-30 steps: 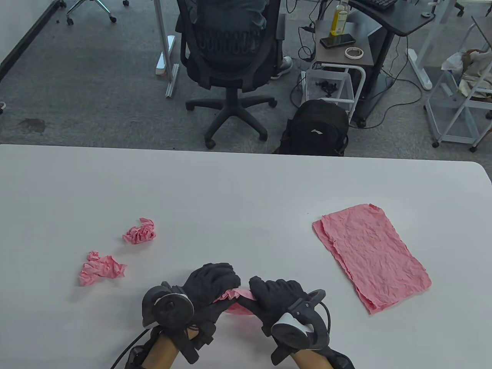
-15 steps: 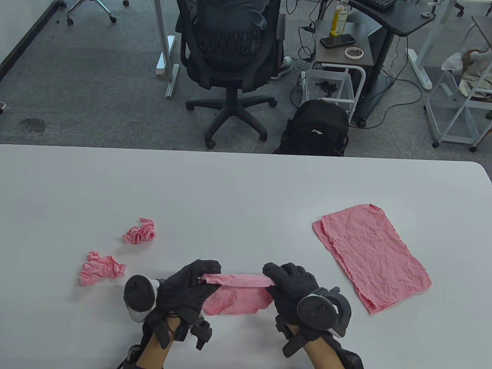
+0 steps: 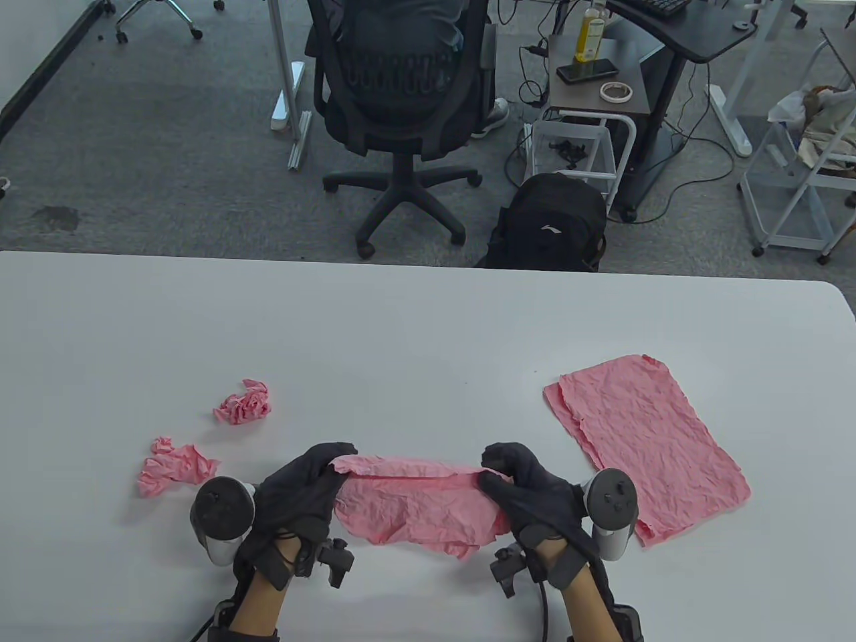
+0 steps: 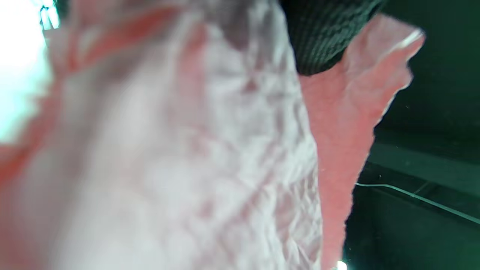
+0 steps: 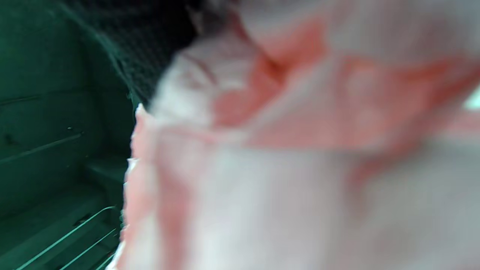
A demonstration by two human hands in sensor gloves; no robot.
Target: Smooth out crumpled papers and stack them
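One pink paper sheet (image 3: 418,508) is hanging stretched between both hands near the table's (image 3: 428,321) front edge, seemingly lifted; the left hand (image 3: 301,488) and right hand (image 3: 528,491) are pinching its corners.

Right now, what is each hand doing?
Left hand: pinches the left end of the wrinkled pink paper sheet.
Right hand: pinches its right end.
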